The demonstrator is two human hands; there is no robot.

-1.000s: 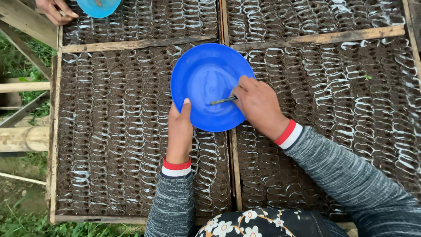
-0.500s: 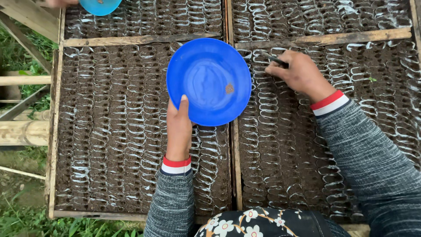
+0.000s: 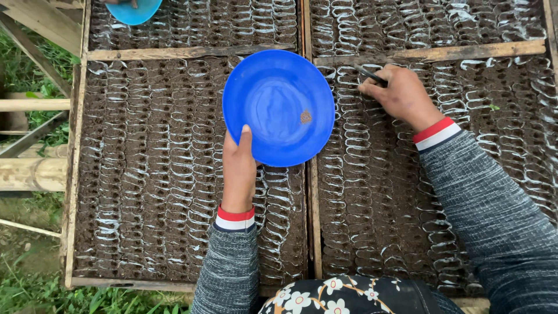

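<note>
Left hand (image 3: 238,168): closed on the rim of a blue plate (image 3: 278,107), kept level so its small brown clump stays put. Right hand (image 3: 398,96): pinched around a thin dark tool (image 3: 369,74), tip lowered to the soil-filled seedling tray (image 3: 407,232) beside the plate.

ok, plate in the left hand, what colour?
Plain bright blue plate, held at its rim by the left hand; head view.

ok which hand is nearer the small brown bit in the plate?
Left. The left hand grips the plate rim just below the brown bit; the right hand is off the plate, over the tray.
</note>
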